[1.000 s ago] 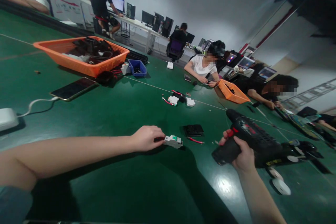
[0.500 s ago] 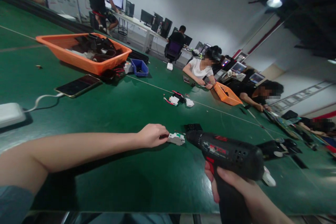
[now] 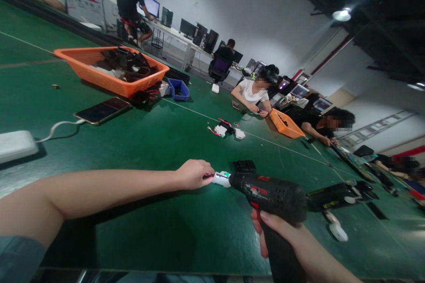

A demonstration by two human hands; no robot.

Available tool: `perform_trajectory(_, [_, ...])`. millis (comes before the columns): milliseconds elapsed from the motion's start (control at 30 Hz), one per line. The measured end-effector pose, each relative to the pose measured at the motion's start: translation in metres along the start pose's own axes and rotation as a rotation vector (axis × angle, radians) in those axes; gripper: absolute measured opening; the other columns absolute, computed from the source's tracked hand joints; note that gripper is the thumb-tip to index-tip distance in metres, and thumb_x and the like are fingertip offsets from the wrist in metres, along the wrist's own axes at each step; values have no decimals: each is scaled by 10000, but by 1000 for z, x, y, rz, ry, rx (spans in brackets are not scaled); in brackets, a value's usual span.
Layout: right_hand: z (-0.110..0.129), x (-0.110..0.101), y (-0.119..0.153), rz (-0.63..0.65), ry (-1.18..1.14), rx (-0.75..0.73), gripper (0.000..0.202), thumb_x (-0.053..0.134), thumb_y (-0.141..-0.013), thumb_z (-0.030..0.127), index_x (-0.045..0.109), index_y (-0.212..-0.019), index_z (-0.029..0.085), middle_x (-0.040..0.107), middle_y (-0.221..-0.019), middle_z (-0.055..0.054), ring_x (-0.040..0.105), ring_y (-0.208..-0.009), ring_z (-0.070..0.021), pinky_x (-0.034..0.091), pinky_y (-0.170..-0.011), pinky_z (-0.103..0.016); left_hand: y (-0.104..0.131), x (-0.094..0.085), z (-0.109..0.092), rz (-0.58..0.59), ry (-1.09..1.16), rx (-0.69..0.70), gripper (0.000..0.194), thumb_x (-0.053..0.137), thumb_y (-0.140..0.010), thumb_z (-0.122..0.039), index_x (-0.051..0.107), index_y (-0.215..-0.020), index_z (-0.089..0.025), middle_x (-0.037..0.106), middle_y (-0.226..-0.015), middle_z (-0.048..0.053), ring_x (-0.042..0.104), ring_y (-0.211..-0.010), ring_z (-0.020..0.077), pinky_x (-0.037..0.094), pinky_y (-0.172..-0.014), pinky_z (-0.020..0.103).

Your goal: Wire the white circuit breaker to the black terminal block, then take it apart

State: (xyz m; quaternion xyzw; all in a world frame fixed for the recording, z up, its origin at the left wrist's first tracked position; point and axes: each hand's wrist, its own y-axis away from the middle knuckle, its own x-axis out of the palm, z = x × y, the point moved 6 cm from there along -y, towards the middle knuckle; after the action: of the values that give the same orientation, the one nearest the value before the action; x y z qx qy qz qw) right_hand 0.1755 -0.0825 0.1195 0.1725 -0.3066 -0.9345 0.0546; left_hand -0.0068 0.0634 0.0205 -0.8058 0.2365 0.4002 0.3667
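Breaker module (image 3: 222,178) lies on the green tabletop (image 3: 166,141), pinched at its near end by the left hand (image 3: 194,174), while the right hand (image 3: 282,230), closed around the drill (image 3: 272,192), points its nose at the far end.

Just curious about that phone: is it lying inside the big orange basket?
No, the phone lies on the green table in front of the orange basket.
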Motion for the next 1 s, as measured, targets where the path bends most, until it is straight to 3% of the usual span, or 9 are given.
perform_trajectory(333, [-4,-2,0,-48,-156,16,546,742,-683,664,670,-879,160,637,-728,-3,614,-532,-121,440,-515,-235,0,0,0,20,6,-5,228,546,-926,-341,725,-1012,-230,727,-940,21,661,-863,176,460,-687,260])
perform_trajectory(1000, [0,-2,-1,-32,-226,-29,508,740,-719,620,668,-895,148,621,-722,5,608,-515,-122,447,-510,-249,0,-1,-2,13,14,1,227,550,-925,-332,725,-1022,-224,727,-939,35,662,-876,173,472,-706,248])
